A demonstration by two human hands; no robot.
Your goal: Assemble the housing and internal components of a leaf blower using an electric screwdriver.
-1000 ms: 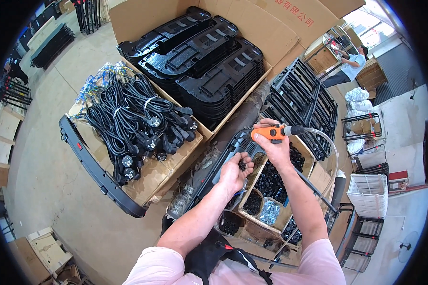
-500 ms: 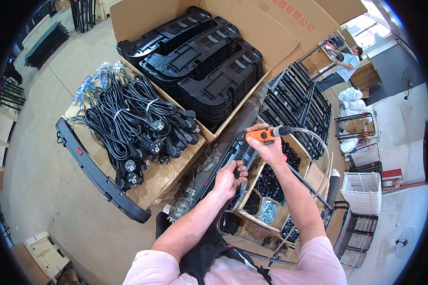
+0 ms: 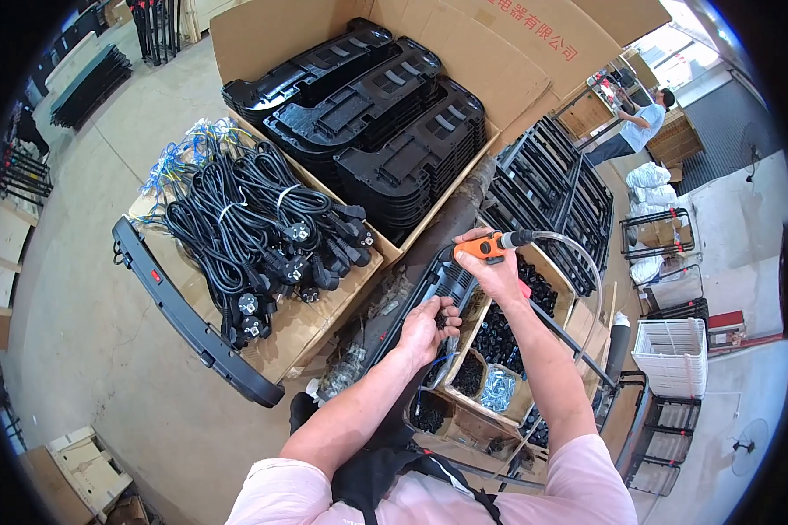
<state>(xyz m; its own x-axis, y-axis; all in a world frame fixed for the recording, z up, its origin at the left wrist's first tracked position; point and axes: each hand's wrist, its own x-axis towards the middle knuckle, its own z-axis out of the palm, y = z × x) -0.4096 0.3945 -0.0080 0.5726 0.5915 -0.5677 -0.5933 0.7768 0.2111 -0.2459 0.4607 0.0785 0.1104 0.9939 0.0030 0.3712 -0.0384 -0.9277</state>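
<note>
My right hand (image 3: 490,267) grips an orange air screwdriver (image 3: 479,251) with a clear hose on its back end. The tool lies along the upper end of a long black plastic housing (image 3: 429,284) with ribbed vents; its tip is hidden at the housing. Just below, my left hand (image 3: 427,328) rests against the housing, fingers curled together. Something small and dark shows in those fingers, too small to name. A matching long black part (image 3: 188,319) leans against the carton on the left.
Bundled black power cords (image 3: 236,223) with plugs lie on a carton at left. A large open carton (image 3: 525,74) holds stacked black plastic panels (image 3: 359,105). To the right, a wooden bin (image 3: 521,402) contains black parts and silver screws (image 3: 498,388). Black metal frames (image 3: 547,197) stand beyond; another person (image 3: 643,122) works far right.
The whole view has shifted slightly. Both hands stay at the housing, the right one still around the screwdriver, with barely any movement.
</note>
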